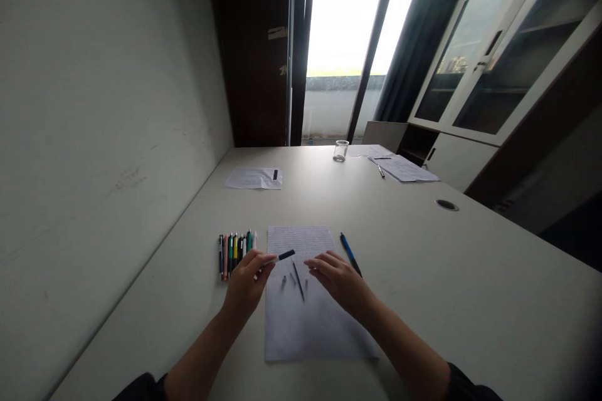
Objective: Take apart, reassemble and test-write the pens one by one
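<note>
- While working over lined white paper (294, 329), pinches slim black-ended pen barrel (283, 257) in left hand (249, 277)'s narrow grip.
- Seems dismantled, not joined to thin dark refill (298, 282).
- Curls right hand (336, 277); cannot tell opening or hold.

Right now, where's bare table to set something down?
Bare: right of the blue pen toward the round hole; also between the far-left sheet and the glass. Crowded: the middle paper with loose pen parts, and the pen row by the left hand.
</note>
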A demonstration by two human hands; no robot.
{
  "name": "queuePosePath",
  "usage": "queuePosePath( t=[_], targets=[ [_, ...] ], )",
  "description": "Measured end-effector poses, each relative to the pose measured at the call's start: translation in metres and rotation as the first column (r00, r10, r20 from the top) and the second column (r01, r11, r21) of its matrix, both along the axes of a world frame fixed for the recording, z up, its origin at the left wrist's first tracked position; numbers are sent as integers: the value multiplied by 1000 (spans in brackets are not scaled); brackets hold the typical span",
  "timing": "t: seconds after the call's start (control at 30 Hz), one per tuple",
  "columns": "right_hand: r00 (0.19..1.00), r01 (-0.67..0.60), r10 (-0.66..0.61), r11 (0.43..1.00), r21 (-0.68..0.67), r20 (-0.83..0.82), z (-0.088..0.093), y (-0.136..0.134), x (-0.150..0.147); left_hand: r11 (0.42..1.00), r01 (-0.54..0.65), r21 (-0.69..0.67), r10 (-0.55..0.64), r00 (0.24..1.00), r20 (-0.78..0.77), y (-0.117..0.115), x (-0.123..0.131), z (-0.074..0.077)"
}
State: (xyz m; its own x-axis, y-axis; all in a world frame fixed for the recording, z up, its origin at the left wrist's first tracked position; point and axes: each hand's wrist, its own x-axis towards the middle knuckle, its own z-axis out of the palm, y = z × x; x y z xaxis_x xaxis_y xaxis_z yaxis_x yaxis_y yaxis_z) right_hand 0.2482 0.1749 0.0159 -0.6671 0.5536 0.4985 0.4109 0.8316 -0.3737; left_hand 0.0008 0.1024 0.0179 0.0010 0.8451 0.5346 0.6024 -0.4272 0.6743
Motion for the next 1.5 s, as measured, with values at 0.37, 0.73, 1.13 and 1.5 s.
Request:
queuePosePath(
  t=[0.37,0.73,1.13,1.5],
  targets=[
    [992,-26,24,1000,-15,-126,1,-10,-6,989,144,41,-140,987,-83,-1,5,-1],
    [991,-30,30,1000,3,-130,6,-10,-5,989,142,43,-137,985,-103,-1,5,-1],
    [881,-85,-121,911,-404,-458,14,-9,-3,995,89,43,-85,993,-82,-1,2,-1],
    [861,-28,-220,880,-474,-459,11,2,12,997,61,48,-60,998,-31,-1,1,0]
  ],
)
